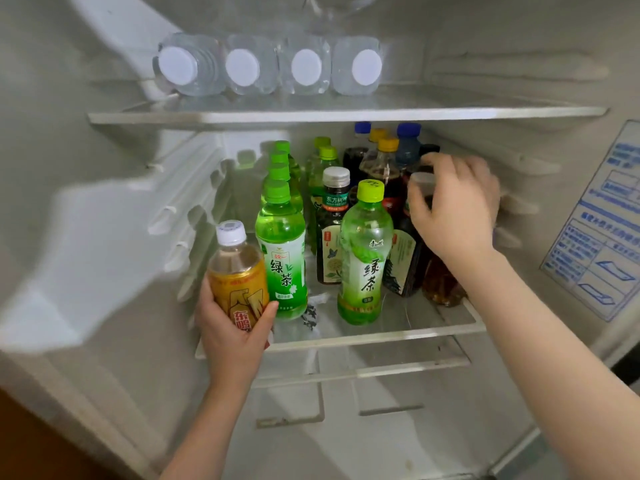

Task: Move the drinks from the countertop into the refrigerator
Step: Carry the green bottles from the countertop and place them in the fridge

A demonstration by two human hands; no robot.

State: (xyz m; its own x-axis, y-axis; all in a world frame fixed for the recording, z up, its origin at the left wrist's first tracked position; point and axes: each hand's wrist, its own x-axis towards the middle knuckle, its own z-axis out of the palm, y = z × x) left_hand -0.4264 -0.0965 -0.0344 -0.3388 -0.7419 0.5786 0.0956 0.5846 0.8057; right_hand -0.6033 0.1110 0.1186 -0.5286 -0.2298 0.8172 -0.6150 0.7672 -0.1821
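Note:
I look into an open refrigerator. My left hand (232, 329) grips a yellow-labelled bottle (237, 271) with a white cap at the front left of the middle glass shelf (381, 336). My right hand (453, 209) curls round the neck of a dark drink bottle with a white cap (424, 183) standing at the shelf's right. Beside it stand two green tea bottles (363, 254) (282, 251) in front, a dark tea bottle (334, 230) between them, and several more green, yellow-capped and blue-capped bottles behind.
Several clear water bottles (273, 65) lie on their sides on the upper shelf (346, 114), white caps facing me. A blue-printed sticker (602, 230) is on the right inner wall. Ribbed shelf rails line the left wall. Another shelf lies below the middle one.

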